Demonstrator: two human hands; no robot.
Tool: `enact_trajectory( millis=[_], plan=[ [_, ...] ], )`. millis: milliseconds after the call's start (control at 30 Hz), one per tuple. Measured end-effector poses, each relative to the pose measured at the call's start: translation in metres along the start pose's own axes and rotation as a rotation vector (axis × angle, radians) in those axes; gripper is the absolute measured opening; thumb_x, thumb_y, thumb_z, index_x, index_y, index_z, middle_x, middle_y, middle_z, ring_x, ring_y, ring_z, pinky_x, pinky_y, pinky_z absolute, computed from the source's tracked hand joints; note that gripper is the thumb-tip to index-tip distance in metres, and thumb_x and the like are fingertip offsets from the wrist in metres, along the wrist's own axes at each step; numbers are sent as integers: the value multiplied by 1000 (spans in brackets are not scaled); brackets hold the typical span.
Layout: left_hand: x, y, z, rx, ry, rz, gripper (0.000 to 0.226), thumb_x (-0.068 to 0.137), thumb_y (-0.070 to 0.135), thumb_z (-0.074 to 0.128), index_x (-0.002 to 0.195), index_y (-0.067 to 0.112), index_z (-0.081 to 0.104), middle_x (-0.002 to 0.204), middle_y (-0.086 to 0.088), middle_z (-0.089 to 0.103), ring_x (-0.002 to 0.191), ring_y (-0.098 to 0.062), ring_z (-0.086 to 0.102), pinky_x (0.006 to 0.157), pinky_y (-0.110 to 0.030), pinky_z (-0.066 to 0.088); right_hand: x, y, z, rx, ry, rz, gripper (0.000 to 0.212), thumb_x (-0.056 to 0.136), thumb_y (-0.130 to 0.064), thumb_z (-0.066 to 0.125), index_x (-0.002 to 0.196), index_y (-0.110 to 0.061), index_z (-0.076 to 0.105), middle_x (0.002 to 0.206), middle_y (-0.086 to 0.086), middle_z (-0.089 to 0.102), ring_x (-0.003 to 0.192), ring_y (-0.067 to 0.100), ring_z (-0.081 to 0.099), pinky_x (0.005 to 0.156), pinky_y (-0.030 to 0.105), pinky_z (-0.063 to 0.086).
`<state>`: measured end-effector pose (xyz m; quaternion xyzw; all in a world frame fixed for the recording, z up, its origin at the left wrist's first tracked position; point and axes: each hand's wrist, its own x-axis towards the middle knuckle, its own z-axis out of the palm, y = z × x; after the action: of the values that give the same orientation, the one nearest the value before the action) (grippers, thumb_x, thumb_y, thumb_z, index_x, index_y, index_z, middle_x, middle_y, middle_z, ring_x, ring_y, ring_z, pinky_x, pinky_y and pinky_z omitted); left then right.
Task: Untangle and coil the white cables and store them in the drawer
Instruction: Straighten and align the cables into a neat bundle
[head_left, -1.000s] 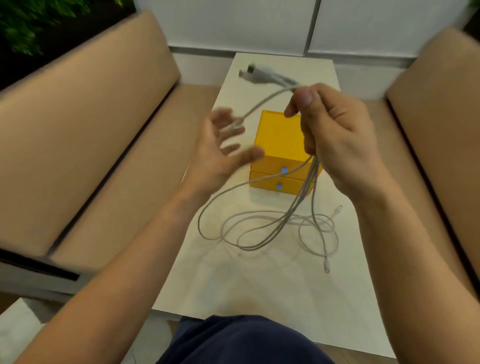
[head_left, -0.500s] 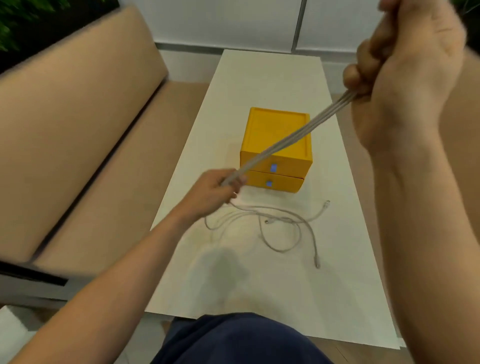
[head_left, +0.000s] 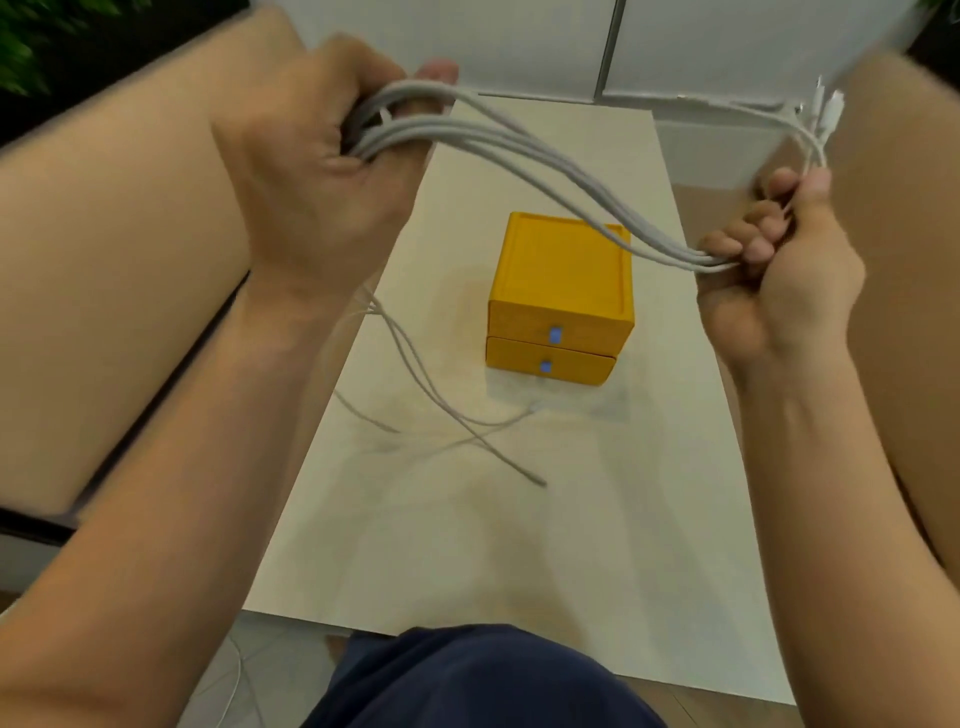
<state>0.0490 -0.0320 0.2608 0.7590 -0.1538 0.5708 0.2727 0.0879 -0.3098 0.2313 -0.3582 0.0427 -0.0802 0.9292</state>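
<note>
The white cables (head_left: 566, 174) sag between my fists: left hand (head_left: 311, 171) curled round them at ten o'clock, right hand (head_left: 779, 280) clenching them at three. Their crossed tails (head_left: 498, 452) trail on the table (head_left: 467, 545) at seven o'clock of the shut yellow drawer box (head_left: 561, 280). Coiling now could, I judge, tighten that crossing into a knot or whip an end against the box.

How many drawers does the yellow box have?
2, stacked and both closed: the top drawer sits directly above the bottom drawer, on the near face of the box. None seems hidden.
</note>
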Motion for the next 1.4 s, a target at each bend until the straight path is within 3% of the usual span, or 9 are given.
enact_trajectory(
  millis=[100,267,400,600,700,767,867,1000,1400],
  plan=[
    [13,2,0,-4,-207,-142,43,101,39,64,83,1,72,65,-14,60,58,-24,53,53,-40,40,-1,12,-8,-37,80,11,32,112,-33,39,88,-15,52,56,-2,44,47,12,47,56,25,50],
    [0,-8,-2,83,-1152,-391,29,94,42,69,81,17,66,61,3,51,54,-12,42,55,-32,34,6,46,-71,-388,323,114,27,110,-35,41,92,-18,51,60,-3,56,60,19,67,66,35,59],
    [-22,-4,-3,-402,-1463,-704,30,104,38,56,96,13,72,62,6,40,53,-13,35,49,-26,35,1,75,-124,-402,474,293,29,110,-32,41,86,-20,51,63,-4,61,64,17,68,67,37,55],
    [-46,8,24,-133,-1545,-421,37,109,42,44,92,18,67,69,2,53,51,-3,49,53,-15,41,-14,102,-160,-714,509,597,37,109,-37,42,98,-7,61,88,13,67,76,28,64,70,41,57],
    [-54,9,30,-96,-1529,-362,36,110,38,41,99,15,67,71,7,52,61,4,49,56,-14,35,-14,91,-172,-1663,171,740,73,101,-67,37,120,-1,63,116,20,68,101,37,66,89,48,57],
    [-57,10,33,-90,-1532,-332,36,110,38,41,99,15,66,74,8,53,66,-2,49,59,-15,35,-12,76,-156,-2090,42,421,85,97,-73,33,142,-4,51,140,21,55,127,41,54,103,53,49],
    [-55,14,39,-123,-1472,-287,33,109,40,43,92,21,64,72,8,53,67,-5,49,60,-23,34,-22,56,-87,-1621,-304,4,74,98,-73,41,154,-24,42,146,0,57,132,21,55,108,43,46],
    [-36,25,39,-280,-1256,-360,31,107,39,51,83,25,65,65,4,53,57,-5,46,55,-23,35,-35,44,-18,-1307,-823,116,34,100,-44,60,125,-20,64,103,-10,71,94,2,68,83,23,52],
    [-97,-45,11,-462,-1167,-832,34,93,46,68,69,22,62,66,1,57,60,-18,57,62,-31,46,12,-56,-6,-1050,-487,-457,15,92,-44,71,87,-31,67,76,20,51,65,27,44,61,37,42]
  ],
)
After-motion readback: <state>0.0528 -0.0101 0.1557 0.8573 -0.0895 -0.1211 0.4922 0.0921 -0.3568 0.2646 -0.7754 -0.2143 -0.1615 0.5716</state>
